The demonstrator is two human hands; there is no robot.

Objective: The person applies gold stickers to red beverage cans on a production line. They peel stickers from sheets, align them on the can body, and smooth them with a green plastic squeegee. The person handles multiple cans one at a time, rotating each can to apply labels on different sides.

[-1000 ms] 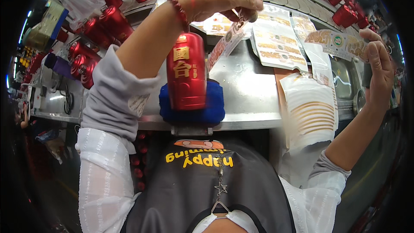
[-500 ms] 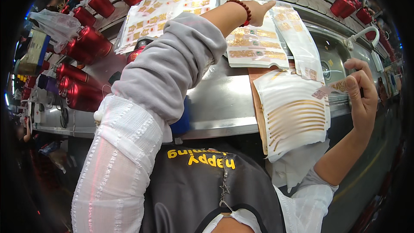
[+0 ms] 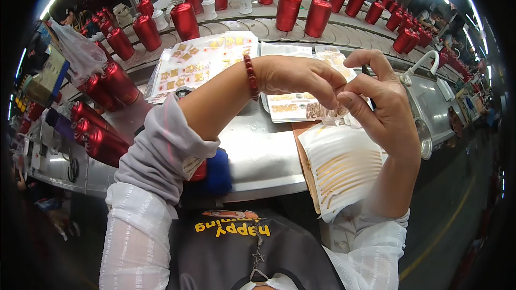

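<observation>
My left hand [image 3: 301,79] reaches in from the left with its fingertips pinched against those of my right hand [image 3: 384,108]. Between them hangs a small clear decal [image 3: 325,110] with a gold pattern, partly hidden by the fingers. Both hands appear closed on it. A thin dark thing, too small to name, shows between the right fingers. Under the hands lies a stack of gold-printed decal sheets [image 3: 293,111]. Nearer me, a sheet with curved gold strips [image 3: 349,169] rests on a brown board [image 3: 305,157], partly covered by my right forearm.
Another pile of gold decal sheets [image 3: 201,62] lies to the left. Red bottles [image 3: 290,11] and white ones [image 3: 245,1] stand on a curved conveyor [image 3: 252,24]. More red bottles [image 3: 102,142] lie left. At right are a sink with a white faucet [image 3: 422,67]. Other people work beyond.
My left hand has drawn back from the decal sheets, and my right hand has come left and up with the gold decal. The two now meet. The view has tilted up toward the conveyor.
</observation>
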